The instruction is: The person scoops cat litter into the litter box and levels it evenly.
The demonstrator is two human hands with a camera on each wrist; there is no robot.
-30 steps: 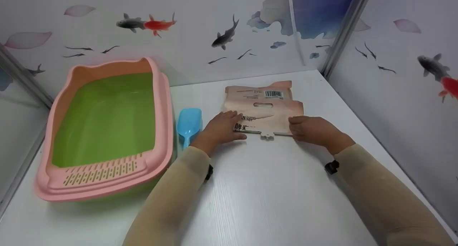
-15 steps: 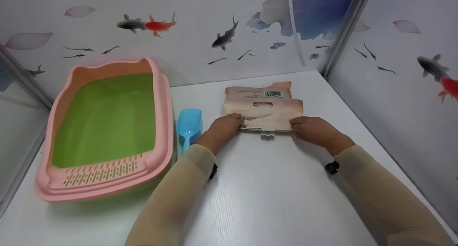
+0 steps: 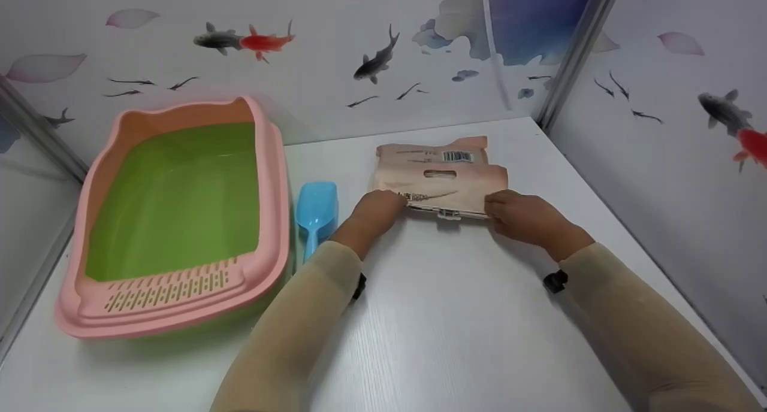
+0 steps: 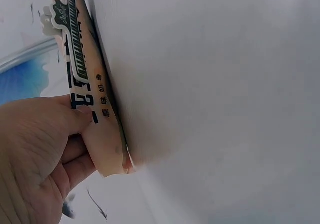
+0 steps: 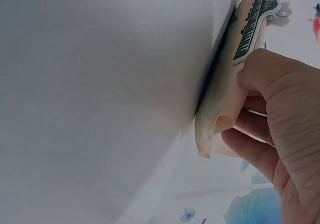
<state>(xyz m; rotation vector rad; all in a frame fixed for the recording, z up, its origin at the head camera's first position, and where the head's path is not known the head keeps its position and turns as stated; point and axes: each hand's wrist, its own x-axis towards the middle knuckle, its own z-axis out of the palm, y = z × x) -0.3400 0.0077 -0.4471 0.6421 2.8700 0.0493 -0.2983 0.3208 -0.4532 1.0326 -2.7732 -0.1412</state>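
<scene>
A peach-coloured printed bag (image 3: 440, 187) lies folded near the back of the table, showing a barcode and an oval handle hole. Along its near folded edge is a dark striped sealing clip (image 4: 75, 39) with a pale flower-shaped end (image 3: 448, 214). My left hand (image 3: 379, 211) pinches the bag's near left corner, thumb on the printed face in the left wrist view. At the near right corner my right hand (image 3: 521, 215) grips the bag, thumb on the near side and fingers behind it in the right wrist view. The near edge stands slightly raised off the table.
A pink-rimmed green litter box (image 3: 272, 220) stands at the left of the white table (image 3: 455, 316). Between it and the bag lies a blue scoop (image 3: 317, 205), its handle partly behind my left arm. Walls with painted fish enclose the back and sides.
My left hand has curled in from a flatter pose with its thumb out and now pinches the corner. The bag's near edge and clip have tipped up and away; the right hand barely moved.
</scene>
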